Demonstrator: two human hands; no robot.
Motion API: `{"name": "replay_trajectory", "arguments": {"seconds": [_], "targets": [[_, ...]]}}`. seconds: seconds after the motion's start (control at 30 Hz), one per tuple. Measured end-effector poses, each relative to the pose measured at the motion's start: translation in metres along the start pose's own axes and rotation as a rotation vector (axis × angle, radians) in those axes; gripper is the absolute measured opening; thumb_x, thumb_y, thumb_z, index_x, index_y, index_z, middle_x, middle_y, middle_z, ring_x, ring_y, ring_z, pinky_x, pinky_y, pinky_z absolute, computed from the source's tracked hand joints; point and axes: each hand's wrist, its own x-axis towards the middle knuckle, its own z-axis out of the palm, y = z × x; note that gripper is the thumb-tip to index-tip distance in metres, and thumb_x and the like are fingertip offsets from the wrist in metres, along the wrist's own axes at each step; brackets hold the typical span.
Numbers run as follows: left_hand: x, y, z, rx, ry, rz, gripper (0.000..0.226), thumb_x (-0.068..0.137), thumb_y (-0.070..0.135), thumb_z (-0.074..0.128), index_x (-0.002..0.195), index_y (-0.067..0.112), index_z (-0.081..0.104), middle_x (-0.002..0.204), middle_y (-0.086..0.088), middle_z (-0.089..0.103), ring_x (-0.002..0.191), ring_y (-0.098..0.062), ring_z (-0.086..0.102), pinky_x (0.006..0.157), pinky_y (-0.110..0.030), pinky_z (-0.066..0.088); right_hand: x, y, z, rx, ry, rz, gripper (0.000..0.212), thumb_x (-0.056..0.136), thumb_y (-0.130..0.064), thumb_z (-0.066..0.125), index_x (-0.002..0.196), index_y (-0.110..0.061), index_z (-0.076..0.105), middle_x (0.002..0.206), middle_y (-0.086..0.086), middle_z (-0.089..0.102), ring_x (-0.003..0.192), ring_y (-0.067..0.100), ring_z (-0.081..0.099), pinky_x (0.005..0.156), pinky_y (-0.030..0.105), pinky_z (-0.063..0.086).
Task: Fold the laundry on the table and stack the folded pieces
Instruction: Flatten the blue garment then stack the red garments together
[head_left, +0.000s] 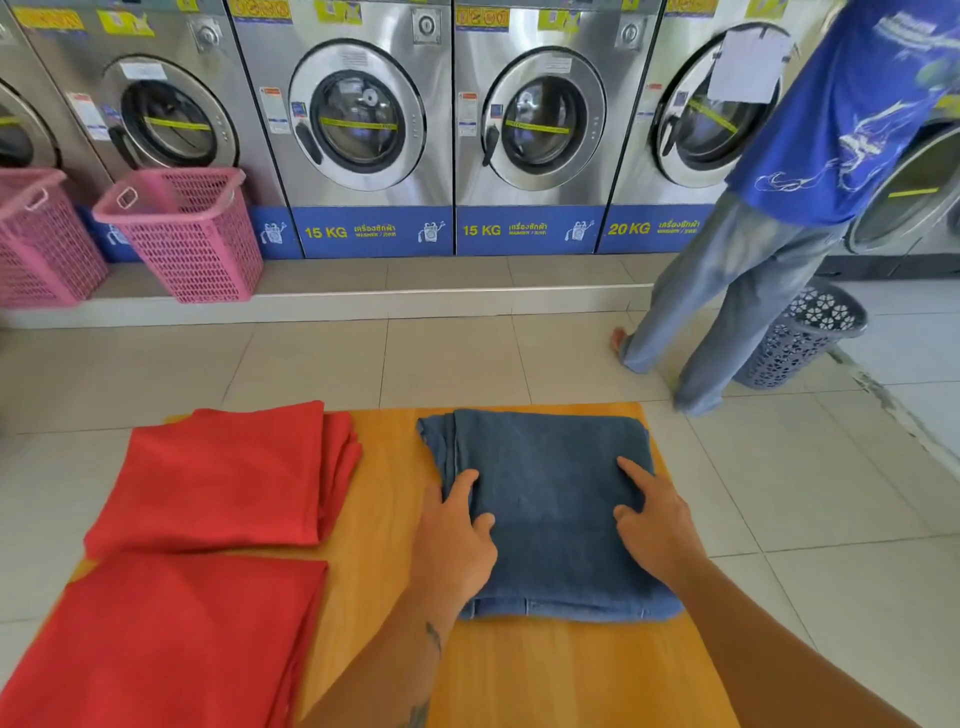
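A folded dark blue towel lies on the right half of the orange wooden table. My left hand rests flat on the towel's left edge, fingers spread. On its right part my right hand presses down, fingers apart. Neither hand grips the cloth. Two folded red cloths occupy the left side: one at the far left, one nearer me.
A row of steel washing machines lines the far wall. Two pink baskets stand on the ledge at left. A person in a blue shirt and jeans stands at right by a grey basket on the tiled floor.
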Motion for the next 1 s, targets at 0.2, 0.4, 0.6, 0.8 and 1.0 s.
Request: {"name": "replay_trajectory", "arguments": {"seconds": [0.2,0.4,0.6,0.8,1.0], "targets": [[-0.022,0.001,-0.038,0.081,-0.111,-0.002,0.059,0.095,0.033,0.052,0.149,0.038,0.029,0.144,0.003,0.032,0.086,-0.007,0.059,0.074,-0.022,0.049,-0.03,-0.009,-0.024,-0.207,-0.081,0.048,0.064,0.087,-0.029,0.055,0.147,-0.033,0.032,0.142,0.007,0.039,0.126,0.034,0.038,0.105,0.044,0.04],[-0.102,-0.004,-0.07,0.077,-0.042,-0.029,0.041,0.091,0.024,0.052,0.131,0.028,0.055,0.134,0.005,0.053,0.081,0.004,0.054,0.061,-0.01,0.041,-0.102,-0.006,-0.039,-0.198,-0.057,-0.071,0.059,0.086,-0.017,0.055,0.142,-0.027,0.041,0.142,0.007,0.035,0.128,0.031,0.031,0.101,0.043,0.043],[-0.193,0.001,-0.099,-0.153,0.066,-0.073,0.021,0.092,0.016,0.054,0.103,0.025,0.069,0.096,0.008,0.07,0.06,0.001,0.058,0.055,-0.017,0.044,-0.17,-0.023,-0.037,-0.139,-0.178,-0.271,0.054,0.088,-0.014,0.06,0.138,-0.027,0.045,0.136,0.007,0.044,0.116,0.024,0.049,0.092,0.033,0.047],[-0.241,-0.024,-0.14,-0.22,0.171,-0.103,0.027,0.082,0.018,0.059,0.098,0.036,0.071,0.088,-0.004,0.07,0.074,-0.015,0.064,0.072,-0.032,0.052,-0.214,-0.063,-0.007,-0.059,-0.381,-0.36,0.054,0.088,-0.018,0.062,0.135,-0.035,0.042,0.12,-0.005,0.041,0.089,0.011,0.057,0.059,0.015,0.042],[-0.246,-0.069,-0.191,-0.276,0.278,-0.13,0.021,0.084,0.023,0.06,0.092,0.04,0.07,0.08,0.013,0.07,0.08,-0.014,0.07,0.079,-0.031,0.055,-0.237,-0.1,0.035,-0.072,-0.516,-0.386,0.059,0.09,-0.024,0.061,0.144,-0.031,0.037,0.145,0.002,0.039,0.117,0.014,0.048,0.082,0.025,0.04]]}}
